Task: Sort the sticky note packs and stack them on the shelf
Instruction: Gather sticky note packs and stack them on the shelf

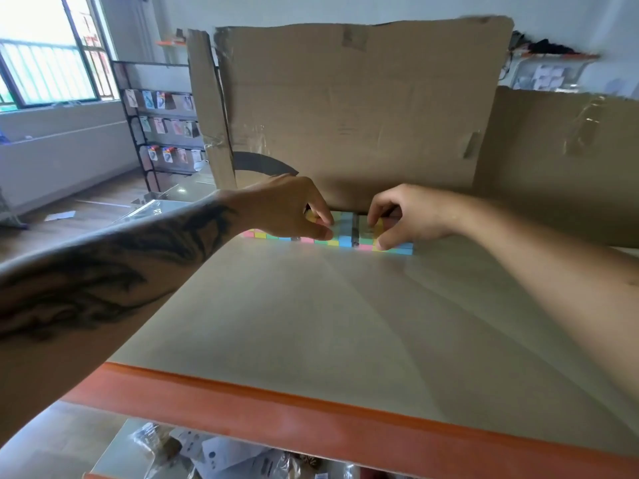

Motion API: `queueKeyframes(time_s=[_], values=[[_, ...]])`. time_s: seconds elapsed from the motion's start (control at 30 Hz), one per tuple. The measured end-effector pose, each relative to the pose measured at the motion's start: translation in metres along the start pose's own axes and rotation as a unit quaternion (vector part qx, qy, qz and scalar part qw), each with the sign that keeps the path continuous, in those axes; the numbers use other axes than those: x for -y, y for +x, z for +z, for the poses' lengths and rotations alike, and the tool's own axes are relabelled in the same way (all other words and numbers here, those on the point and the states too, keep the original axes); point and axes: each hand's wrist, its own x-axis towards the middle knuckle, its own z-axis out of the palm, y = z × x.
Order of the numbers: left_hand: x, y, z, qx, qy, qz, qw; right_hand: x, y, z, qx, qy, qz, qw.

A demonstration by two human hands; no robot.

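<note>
Shelf (345, 323): one pale board with an orange front edge is carrying the packs; brown cardboard (363, 108) is standing behind it
Packs (345, 236): a band of pastel sticky note packs is lying at the far edge of the shelf, against the cardboard; the long axis of the band is running left to right; at least two layers are showing, and the exact count cannot be told because the hands are covering much of them
Colours: pink, yellow, green and blue blocks are alternating along the front face
Left hand (290, 209): one hand, its forearm tattooed, is reaching in from the left; its fingers are curling down and pinching the upper packs on the left part of the band
Right hand (401, 216): one hand is reaching in from the right; its fingers and thumb are pinching the upper packs right of the middle
Gap: the two hands are sitting near each other, not touching
Rack (162, 126): one black wire rack with hanging cards is standing at the left, by a window (48, 63)
</note>
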Motion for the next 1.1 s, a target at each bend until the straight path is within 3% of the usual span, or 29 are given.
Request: queueKeyframes(time_s=[0.2, 0.43, 0.67, 0.83, 1.1], values=[[-0.02, 0.008, 0.005, -0.057, -0.025, 0.001, 0.998, -0.002, -0.026, 0.004, -0.063, -0.02, 0.015, 0.998], [-0.103, 0.016, 0.016, -0.061, 0.064, 0.003, 0.996, -0.046, -0.122, -0.006, -0.082, -0.065, 0.034, 0.994], [-0.237, 0.054, 0.044, -0.06, 0.053, 0.004, 0.997, -0.163, -0.253, -0.023, -0.106, -0.108, 0.101, 0.983], [-0.361, 0.098, 0.069, -0.011, 0.042, 0.009, 0.999, -0.25, -0.342, -0.057, -0.11, -0.135, 0.117, 0.978], [-0.508, 0.175, 0.088, -0.022, -0.077, 0.007, 0.997, -0.349, -0.432, -0.128, -0.144, -0.128, 0.11, 0.975]])
